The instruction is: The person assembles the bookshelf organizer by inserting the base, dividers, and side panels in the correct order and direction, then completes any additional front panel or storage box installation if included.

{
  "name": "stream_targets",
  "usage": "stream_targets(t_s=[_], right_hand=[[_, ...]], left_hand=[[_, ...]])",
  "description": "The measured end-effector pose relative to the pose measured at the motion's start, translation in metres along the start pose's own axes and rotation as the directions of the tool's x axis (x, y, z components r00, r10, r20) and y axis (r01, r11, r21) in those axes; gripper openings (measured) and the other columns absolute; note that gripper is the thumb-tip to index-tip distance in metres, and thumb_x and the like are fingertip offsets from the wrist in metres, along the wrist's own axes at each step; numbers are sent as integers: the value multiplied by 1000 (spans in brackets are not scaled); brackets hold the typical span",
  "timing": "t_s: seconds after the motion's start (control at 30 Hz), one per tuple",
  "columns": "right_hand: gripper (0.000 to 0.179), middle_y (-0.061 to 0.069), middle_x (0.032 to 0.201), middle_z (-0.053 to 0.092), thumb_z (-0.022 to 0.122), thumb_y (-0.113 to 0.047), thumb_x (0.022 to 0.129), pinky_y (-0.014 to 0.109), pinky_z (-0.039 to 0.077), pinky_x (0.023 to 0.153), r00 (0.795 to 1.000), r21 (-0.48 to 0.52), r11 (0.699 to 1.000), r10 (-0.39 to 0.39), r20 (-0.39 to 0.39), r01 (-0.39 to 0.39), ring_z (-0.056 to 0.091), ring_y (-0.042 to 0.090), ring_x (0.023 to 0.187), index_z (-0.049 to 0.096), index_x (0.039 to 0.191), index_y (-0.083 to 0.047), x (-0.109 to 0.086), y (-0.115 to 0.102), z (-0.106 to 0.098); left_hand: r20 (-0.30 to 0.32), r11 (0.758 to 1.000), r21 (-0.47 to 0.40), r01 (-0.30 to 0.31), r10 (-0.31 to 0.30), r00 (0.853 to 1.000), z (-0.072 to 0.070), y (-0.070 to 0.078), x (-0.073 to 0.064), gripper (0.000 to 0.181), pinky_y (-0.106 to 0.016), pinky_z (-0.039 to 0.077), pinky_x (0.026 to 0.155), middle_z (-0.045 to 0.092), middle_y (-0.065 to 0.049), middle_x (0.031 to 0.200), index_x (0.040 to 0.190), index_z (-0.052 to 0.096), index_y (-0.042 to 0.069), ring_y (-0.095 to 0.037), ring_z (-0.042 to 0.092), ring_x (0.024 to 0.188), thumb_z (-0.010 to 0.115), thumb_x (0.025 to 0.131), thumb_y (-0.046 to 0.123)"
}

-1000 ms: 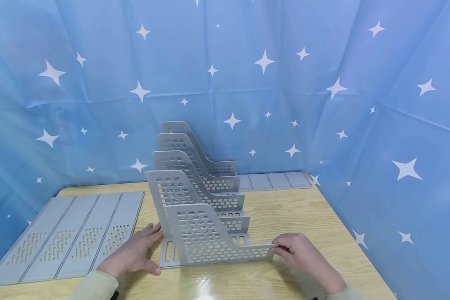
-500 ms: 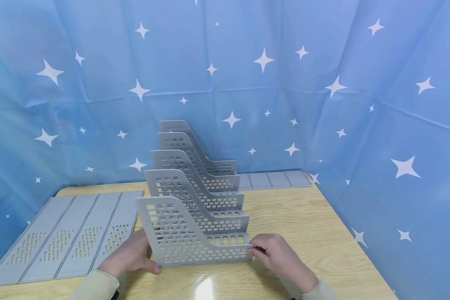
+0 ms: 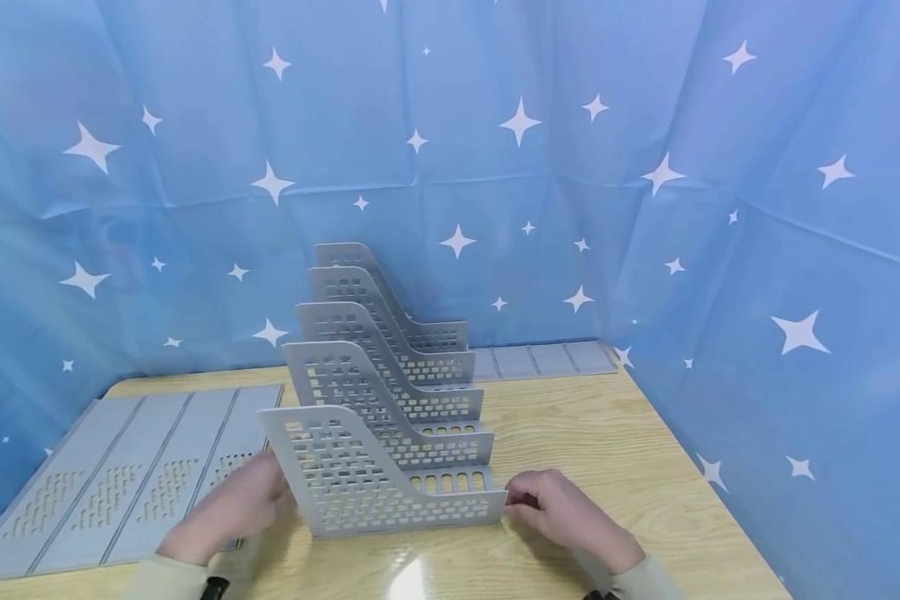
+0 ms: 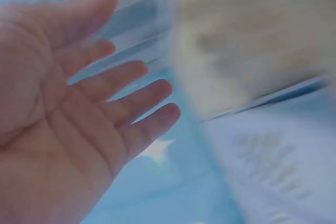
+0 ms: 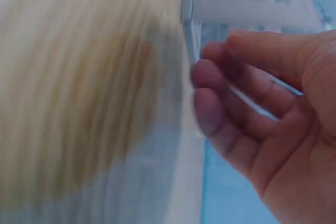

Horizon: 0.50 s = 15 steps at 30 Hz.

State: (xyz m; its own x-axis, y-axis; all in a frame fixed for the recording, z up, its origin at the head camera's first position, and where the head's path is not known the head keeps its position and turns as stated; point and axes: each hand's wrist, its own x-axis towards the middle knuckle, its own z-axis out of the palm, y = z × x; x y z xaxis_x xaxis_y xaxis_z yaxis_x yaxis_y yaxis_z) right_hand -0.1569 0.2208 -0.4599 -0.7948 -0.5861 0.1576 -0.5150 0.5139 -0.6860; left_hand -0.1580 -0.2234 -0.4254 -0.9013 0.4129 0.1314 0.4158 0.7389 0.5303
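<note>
A grey plastic file rack [image 3: 450,482] stands on the table, several upright perforated dividers set in a row on its slotted base. The nearest divider [image 3: 360,492] stands upright at the front. My left hand [image 3: 232,508] is beside that divider's tall left end, partly behind it in the head view. The left wrist view shows the same hand [image 4: 79,98] with palm bare and fingers stretched out, holding nothing. At the divider's low right corner is my right hand [image 3: 570,512]. Its fingers [image 5: 210,111] are loosely bent close to the rack's edge, with nothing visible between them and the thumb.
Flat grey panels [image 3: 142,467] with slanted perforations lie at the table's left. Another grooved grey strip [image 3: 547,360] lies at the back right. A blue curtain [image 3: 450,125] with white stars hangs behind and around the wooden table [image 3: 607,433].
The front divider has shifted left and lined up with the others. My right hand followed it left and has let go. My left hand has drawn away from the base, to the left.
</note>
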Motion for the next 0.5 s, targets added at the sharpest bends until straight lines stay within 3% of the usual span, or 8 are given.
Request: stream_targets(t_s=[0.07, 0.13, 0.17, 0.27, 0.3, 0.33, 0.4, 0.5], right_hand=[[6, -8, 81, 66, 69, -9, 99, 21, 49, 58, 996, 36, 996, 76, 39, -78, 53, -3, 67, 73, 95, -11, 1, 9, -4], [7, -2, 85, 69, 66, -10, 100, 24, 52, 60, 990, 62, 989, 135, 41, -138, 58, 2, 69, 73, 101, -6, 4, 15, -7], [10, 1, 87, 69, 65, -10, 100, 25, 54, 60, 986, 76, 984, 161, 35, -163, 61, 5, 69, 72, 104, -4, 6, 17, -9], [16, 8, 93, 70, 62, -10, 102, 26, 55, 61, 976, 83, 973, 216, 8, -216, 64, 14, 71, 69, 110, 2, 18, 20, -10], [17, 9, 95, 70, 62, -10, 102, 26, 55, 60, 973, 86, 970, 229, -1, -229, 65, 16, 71, 68, 112, 3, 23, 21, -10], [18, 10, 96, 69, 61, -9, 102, 27, 56, 61, 969, 89, 966, 247, -11, -245, 65, 18, 72, 67, 113, 4, 28, 21, -9], [19, 11, 97, 69, 60, -8, 103, 28, 57, 61, 958, 99, 954, 286, -30, -282, 67, 21, 74, 66, 114, 5, 38, 21, -7], [18, 12, 96, 68, 58, -7, 104, 32, 59, 63, 930, 146, 924, 363, -52, -353, 68, 22, 77, 66, 114, 5, 52, 20, -4]], left_hand=[[-118, 999, 43, 1, 4, 993, -19, 16, 0, 58, -67, 44, 105, 57, -24, 145, 144, 57, 5, -50, 55, 130, 70, 89, -7], [-245, 998, 66, -4, 20, 969, -39, 35, 0, 55, -54, 56, 95, 56, -26, 145, 146, 54, 2, -40, 69, 106, 60, 93, -11], [-316, 996, 81, -26, 50, 947, -49, 45, 1, 51, -48, 59, 90, 56, -28, 143, 146, 53, 0, -34, 70, 92, 58, 96, -10], [-484, 993, 75, -96, 120, 867, -70, 76, 4, 42, -31, 55, 86, 60, -23, 140, 147, 53, 0, -26, 68, 89, 50, 105, -1], [-518, 990, 64, -124, 139, 844, -75, 86, 5, 40, -30, 53, 87, 61, -20, 140, 147, 54, 3, -24, 67, 91, 48, 107, 3], [-543, 986, 62, -152, 161, 824, -79, 95, 7, 39, -32, 51, 98, 61, -18, 140, 147, 55, 4, -28, 66, 107, 46, 109, 7], [-551, 980, 93, -178, 200, 810, -83, 112, 12, 40, -40, 41, 114, 59, -16, 144, 148, 55, 5, -36, 54, 133, 43, 112, 19], [-490, 949, 267, -166, 282, 825, -81, 130, 21, 51, -59, 39, 114, 55, -19, 149, 148, 55, 4, -41, 52, 136, 39, 113, 38]])
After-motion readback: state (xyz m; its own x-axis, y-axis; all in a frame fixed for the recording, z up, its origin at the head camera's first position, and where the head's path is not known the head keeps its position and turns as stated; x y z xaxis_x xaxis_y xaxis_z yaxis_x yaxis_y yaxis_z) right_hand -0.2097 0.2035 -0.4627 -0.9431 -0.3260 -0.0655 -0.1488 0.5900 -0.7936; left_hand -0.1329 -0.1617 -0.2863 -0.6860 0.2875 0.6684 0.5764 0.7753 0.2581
